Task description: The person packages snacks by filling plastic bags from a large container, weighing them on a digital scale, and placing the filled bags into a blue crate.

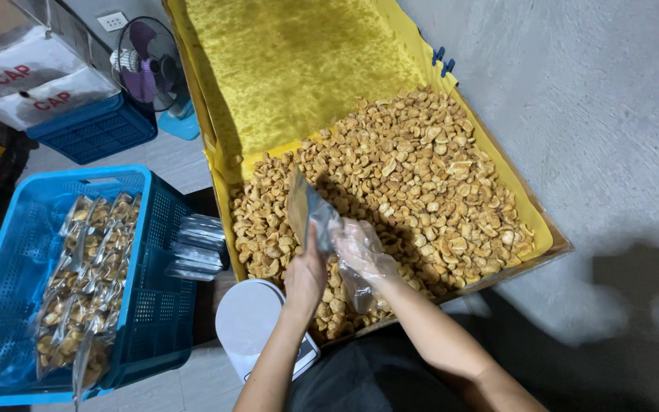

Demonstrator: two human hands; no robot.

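1. Pouch [305, 207], a small clear-and-silver plastic bag, stands over the near part of the snack pile, held upright between both hands with its long axis from about 5 o'clock up to 11 o'clock
2. Left hand [304, 276] is bare and closed on the lower edge of the pouch, with the thumb pointing up along its side; the pouch lies at 12 o'clock from this hand, touching it
3. Right hand [361, 255] wears a thin clear plastic glove and sits just beside the pouch, at its 4 o'clock; its fingers are curled narrow near the mouth of the pouch, but the crumpled glove hides if they pinch the pouch or hold some pieces, so I cannot tell
4. Both hands are about equally near to the pouch, and the left one carries it
5. Pouch surface looks shiny and half see-through, darker on the side turned to the camera; how full it is I cannot see
6. Golden-brown snack pieces [413, 183] lie under and at 1 o'clock from the hands, in a flat cardboard tray [554, 246] lined with yellow sheet
7. At 9 o'clock stands a blue crate [158, 305] with filled pouches [85, 290] inside, some empty pouches [196, 248] hang at its edge, and a white scale [249, 320] is at 7 o'clock, just beside the left forearm
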